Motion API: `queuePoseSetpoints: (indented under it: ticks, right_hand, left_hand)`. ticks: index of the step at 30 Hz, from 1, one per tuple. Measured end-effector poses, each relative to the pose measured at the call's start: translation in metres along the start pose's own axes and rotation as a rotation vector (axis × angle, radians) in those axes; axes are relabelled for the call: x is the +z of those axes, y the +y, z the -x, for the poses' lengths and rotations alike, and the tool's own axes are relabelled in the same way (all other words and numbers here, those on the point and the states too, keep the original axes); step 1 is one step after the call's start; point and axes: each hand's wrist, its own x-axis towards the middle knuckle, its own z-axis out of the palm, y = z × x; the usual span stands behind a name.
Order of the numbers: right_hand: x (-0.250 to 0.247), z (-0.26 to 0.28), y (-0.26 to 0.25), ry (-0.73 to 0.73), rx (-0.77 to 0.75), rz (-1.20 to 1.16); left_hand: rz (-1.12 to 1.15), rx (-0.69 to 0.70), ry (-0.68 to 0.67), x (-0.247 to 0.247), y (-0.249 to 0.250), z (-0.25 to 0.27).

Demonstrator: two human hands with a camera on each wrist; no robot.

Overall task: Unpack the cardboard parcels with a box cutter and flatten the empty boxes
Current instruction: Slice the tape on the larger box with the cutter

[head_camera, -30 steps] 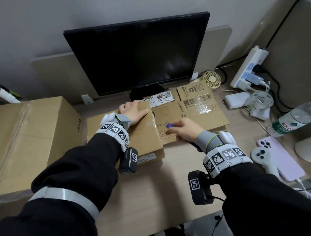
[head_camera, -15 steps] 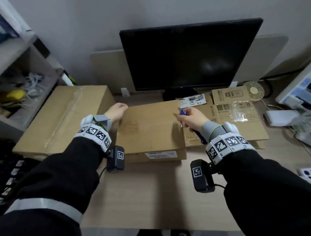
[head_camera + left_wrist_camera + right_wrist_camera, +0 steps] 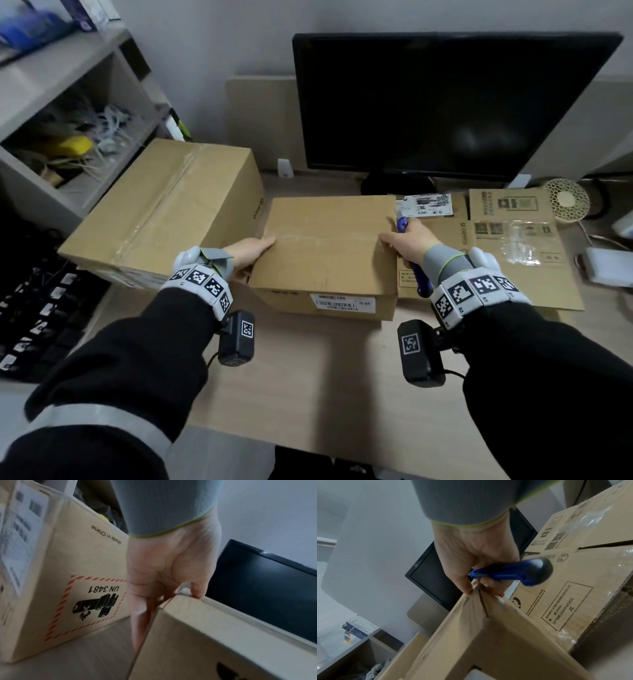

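Note:
A taped brown box (image 3: 325,253) stands on the desk in front of the monitor. My left hand (image 3: 251,248) grips its left edge, thumb (image 3: 197,591) on the top rim and fingers (image 3: 139,615) running down the side of the box (image 3: 214,635). My right hand (image 3: 400,240) is at the box's right edge and holds a blue box cutter (image 3: 416,274). In the right wrist view the cutter (image 3: 513,572) lies across the palm while the thumb (image 3: 465,586) touches the box's top edge (image 3: 471,628). The blade's tip is hidden.
A larger taped box (image 3: 164,212) with a battery warning label (image 3: 89,604) stands close on the left. A flattened box (image 3: 507,246) lies on the right, beside a small fan (image 3: 567,200). The black monitor (image 3: 445,102) stands behind. Shelves (image 3: 68,120) rise at far left.
The box has been turned square in front of the monitor. My left hand went from its top to its left edge, and my right hand with the cutter went to its right edge.

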Motion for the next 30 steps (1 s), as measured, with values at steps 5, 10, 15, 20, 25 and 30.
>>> queuePoseSetpoints:
  ticks: [5,10,15,20,25,30]
  right_hand:
    - [-0.013,-0.008,-0.007,0.062,-0.016,0.102]
    - [-0.046,-0.008,-0.03,0.149,0.0,0.113]
    - [-0.04,0.001,-0.039,0.095,0.024,-0.01]
    - [-0.039,0.007,-0.031,0.029,0.133,-0.413]
    - [-0.052,0.016,-0.03,0.016,0.134,-0.425]
    - [-0.04,0.022,-0.016,-0.007,0.11,-0.481]
  left_hand:
    - [0.056,0.173,-0.02,-0.007,0.018,0.018]
    - [-0.02,0.561,-0.033,-0.043,0.022,0.04]
    - [0.147,0.781,0.164,-0.056,0.052,0.044]
    - [-0.264,0.54,0.295,-0.073,0.094,0.042]
    - [-0.387,0.28,0.373,-0.074,0.103,0.025]
    - [-0.067,0.338,0.186,-0.058,0.087,0.017]
